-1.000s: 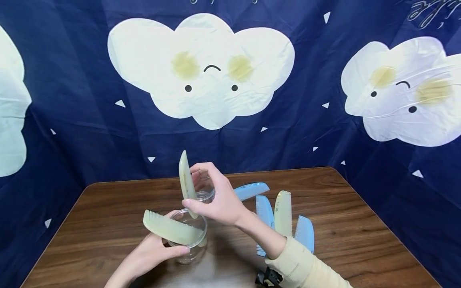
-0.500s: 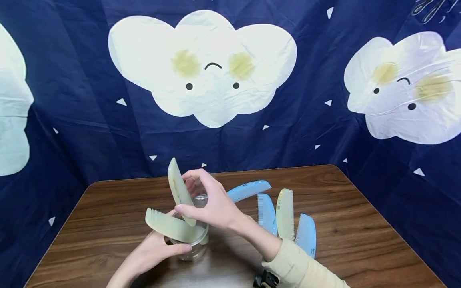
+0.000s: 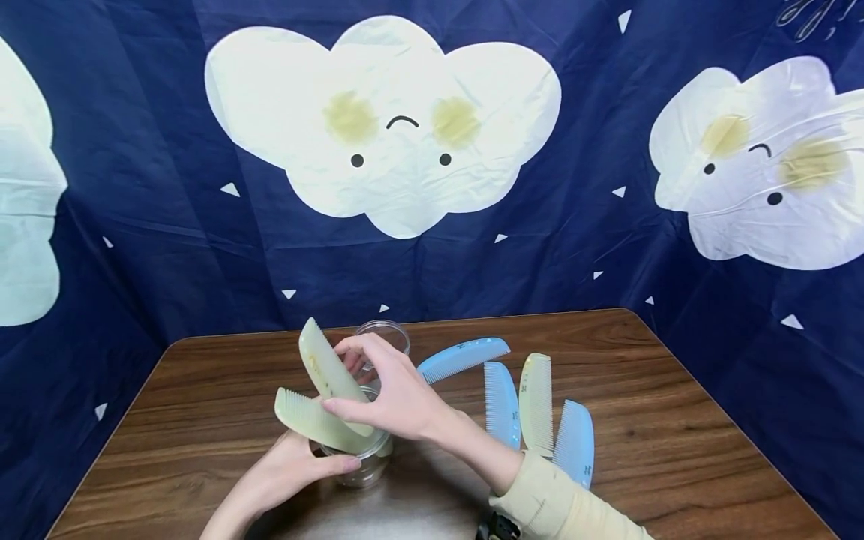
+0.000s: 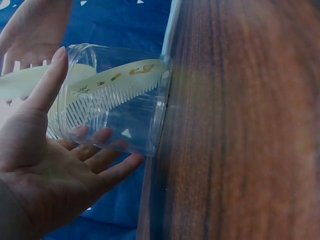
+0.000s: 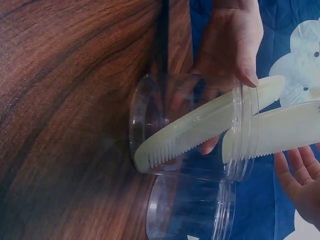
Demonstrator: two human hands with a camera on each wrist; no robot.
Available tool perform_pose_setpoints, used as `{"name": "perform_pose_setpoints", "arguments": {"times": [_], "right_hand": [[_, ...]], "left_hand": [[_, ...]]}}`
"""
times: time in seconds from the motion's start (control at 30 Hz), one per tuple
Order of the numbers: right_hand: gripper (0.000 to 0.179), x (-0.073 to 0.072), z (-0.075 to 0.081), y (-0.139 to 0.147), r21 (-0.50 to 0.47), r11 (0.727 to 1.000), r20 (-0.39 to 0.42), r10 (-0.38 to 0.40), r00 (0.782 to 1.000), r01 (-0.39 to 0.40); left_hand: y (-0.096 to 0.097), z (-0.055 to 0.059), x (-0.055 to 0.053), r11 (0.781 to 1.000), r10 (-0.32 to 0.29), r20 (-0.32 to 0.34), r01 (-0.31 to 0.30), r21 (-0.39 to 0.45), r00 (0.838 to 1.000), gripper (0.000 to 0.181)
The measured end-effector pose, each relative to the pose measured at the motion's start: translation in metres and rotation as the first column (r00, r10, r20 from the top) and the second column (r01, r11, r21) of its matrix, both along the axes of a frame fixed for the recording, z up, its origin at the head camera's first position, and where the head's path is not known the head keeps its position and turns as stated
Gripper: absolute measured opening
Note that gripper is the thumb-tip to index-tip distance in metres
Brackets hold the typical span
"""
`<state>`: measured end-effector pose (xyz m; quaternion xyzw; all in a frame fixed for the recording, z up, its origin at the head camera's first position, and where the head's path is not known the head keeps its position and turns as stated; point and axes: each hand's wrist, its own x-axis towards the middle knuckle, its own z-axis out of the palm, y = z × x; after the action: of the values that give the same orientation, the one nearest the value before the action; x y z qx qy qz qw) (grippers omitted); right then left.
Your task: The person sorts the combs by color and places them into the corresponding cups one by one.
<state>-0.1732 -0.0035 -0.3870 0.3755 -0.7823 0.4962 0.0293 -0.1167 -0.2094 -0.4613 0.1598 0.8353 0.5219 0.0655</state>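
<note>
My left hand [image 3: 290,465] holds a clear plastic jar [image 3: 364,474] on the table, its thumb at the rim and its fingers round the side. One pale green comb [image 4: 117,82] leans inside the jar, with its upper end sticking out past the rim. Between thumb and fingers, my right hand [image 3: 398,390] pinches another pale green comb [image 3: 325,361] by its edges, tilted to the left. In the right wrist view, that held comb [image 5: 292,127] has its lower end just within the jar's mouth, close to the first comb.
Behind the hands stands a second clear jar [image 3: 391,330], partly hidden by the right hand. To the right lie several combs: a blue comb [image 3: 466,357] at the back, then blue and pale green ones [image 3: 536,405] fanned out. A blue cloth hangs behind the wooden table [image 3: 675,450].
My right hand has moved left and down, bringing its comb from above the jar into the mouth and tilting it further left. The left hand keeps its grip on the jar.
</note>
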Motion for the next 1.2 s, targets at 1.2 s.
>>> {"name": "perform_pose_setpoints", "arguments": {"times": [1.2], "right_hand": [[0.047,-0.009,-0.009,0.048,0.095,0.981,-0.084,-0.163,0.983,0.171]], "left_hand": [[0.005,0.0,-0.003,1.0,0.011,-0.057,-0.012,-0.017,0.998,0.086]]}}
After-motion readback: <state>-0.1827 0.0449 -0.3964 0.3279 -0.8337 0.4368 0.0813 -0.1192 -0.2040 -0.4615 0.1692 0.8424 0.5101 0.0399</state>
